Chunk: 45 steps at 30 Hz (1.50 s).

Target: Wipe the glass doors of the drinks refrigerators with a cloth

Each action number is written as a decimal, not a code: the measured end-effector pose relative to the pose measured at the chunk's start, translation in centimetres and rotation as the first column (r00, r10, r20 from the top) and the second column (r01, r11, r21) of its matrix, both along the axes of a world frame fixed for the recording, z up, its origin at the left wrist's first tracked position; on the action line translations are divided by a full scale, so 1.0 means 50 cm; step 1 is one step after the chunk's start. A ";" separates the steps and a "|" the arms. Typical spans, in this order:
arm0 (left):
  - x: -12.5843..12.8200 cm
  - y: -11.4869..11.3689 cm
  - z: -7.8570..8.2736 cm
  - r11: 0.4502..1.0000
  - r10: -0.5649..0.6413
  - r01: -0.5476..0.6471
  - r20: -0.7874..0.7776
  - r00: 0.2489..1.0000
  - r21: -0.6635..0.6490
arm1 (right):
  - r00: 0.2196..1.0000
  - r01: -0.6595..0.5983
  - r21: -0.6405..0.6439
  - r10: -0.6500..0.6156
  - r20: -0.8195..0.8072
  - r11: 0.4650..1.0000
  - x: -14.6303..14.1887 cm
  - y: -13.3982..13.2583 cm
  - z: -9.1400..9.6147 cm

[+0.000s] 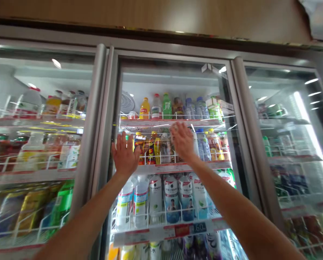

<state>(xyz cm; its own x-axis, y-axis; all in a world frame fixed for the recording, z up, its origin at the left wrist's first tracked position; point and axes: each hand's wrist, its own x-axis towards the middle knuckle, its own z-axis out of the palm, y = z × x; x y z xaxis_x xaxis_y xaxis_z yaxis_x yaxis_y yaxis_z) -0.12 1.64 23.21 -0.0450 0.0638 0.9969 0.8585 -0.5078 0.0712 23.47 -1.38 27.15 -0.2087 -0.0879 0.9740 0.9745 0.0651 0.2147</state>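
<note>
Both my arms reach up in front of the middle glass door [172, 81] of a drinks fridge. My left hand [125, 153] is flat and open near the door's left side, fingers spread, before the second shelf of bottles. My right hand [183, 141] is raised near the middle of the door, just below the top shelf. Its fingers are stretched out and slightly blurred, and I see nothing clearly held. Whether either palm touches the glass I cannot tell. Behind the hands are dark bottles with yellow caps [152, 147] and a blue-capped bottle [204, 144].
A fridge door [39, 144] on the left and another [291, 144] on the right flank the middle one, with metal frames [92, 119] between. White-labelled bottles [172, 198] fill the third shelf behind a wire rail. A wood-coloured panel [150, 14] runs overhead.
</note>
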 end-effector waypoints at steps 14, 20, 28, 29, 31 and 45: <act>0.003 0.012 0.006 1.000 -0.008 0.008 -0.001 1.000 0.004 | 0.951 0.056 0.112 -0.019 -0.308 0.992 0.199 -0.039 -0.011; -0.008 0.021 -0.001 0.999 -0.002 0.004 -0.038 0.999 0.045 | 0.986 0.041 -0.099 -0.024 0.162 0.994 0.101 -0.039 -0.109; -0.012 0.035 -0.007 0.996 0.019 -0.015 -0.044 0.999 0.089 | 0.845 0.124 0.202 0.003 -0.534 0.972 0.327 -0.065 -0.123; -0.012 0.035 -0.007 0.996 0.014 -0.010 -0.045 0.999 0.092 | 0.857 0.118 0.200 0.002 -0.515 0.973 0.316 -0.062 -0.129; -0.013 0.034 -0.007 0.996 0.000 0.004 -0.046 0.999 0.092 | 0.909 0.092 0.181 -0.009 -0.417 0.979 0.259 -0.054 -0.143; -0.007 0.027 -0.006 0.996 0.024 -0.020 -0.036 0.999 0.091 | 0.933 0.010 0.181 0.056 -0.356 0.983 0.180 -0.025 -0.043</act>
